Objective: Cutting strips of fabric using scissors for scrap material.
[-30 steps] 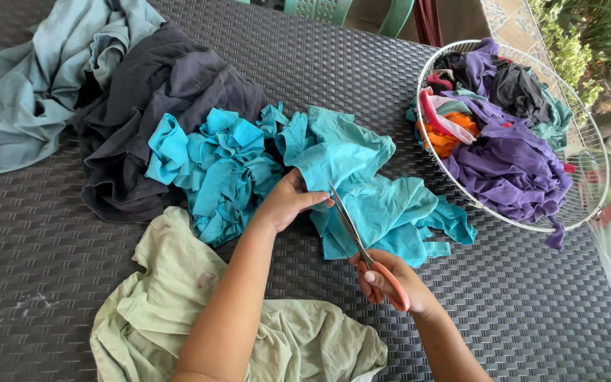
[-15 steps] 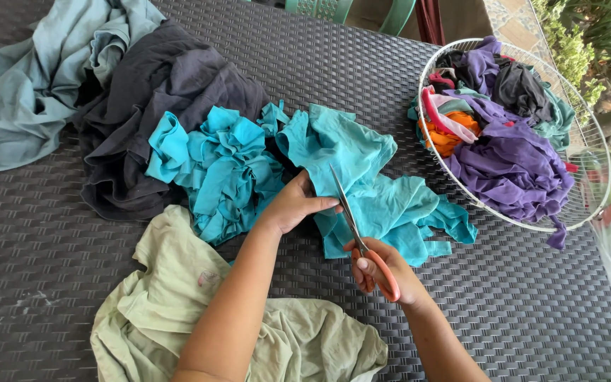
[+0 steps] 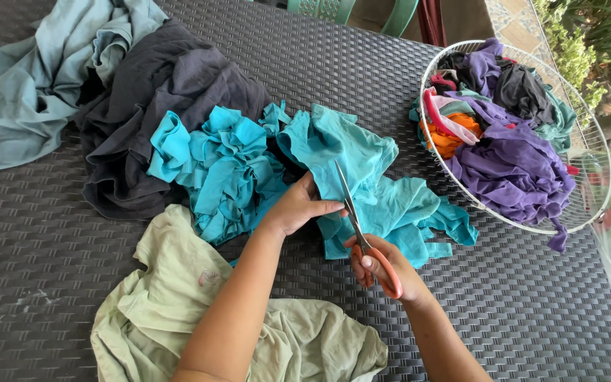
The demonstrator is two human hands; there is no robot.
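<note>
While the right hand [image 3: 383, 265] grips the orange-handled scissors [image 3: 362, 230], fingers closed through the loops and blades nearly shut on cloth, the left hand [image 3: 295, 209] pinches and steadies the turquoise fabric [image 3: 362, 163] at table centre. Judged step: cutting mid-strip; the next snip calls for the cloth kept taut along the blade line. At 2 o'clock stands a white wire basket [image 3: 461, 205] holding purple, dark, orange and pink scraps (heaped above the rim). The pale green garment [image 3: 178, 297] lies at 7 o'clock.
</note>
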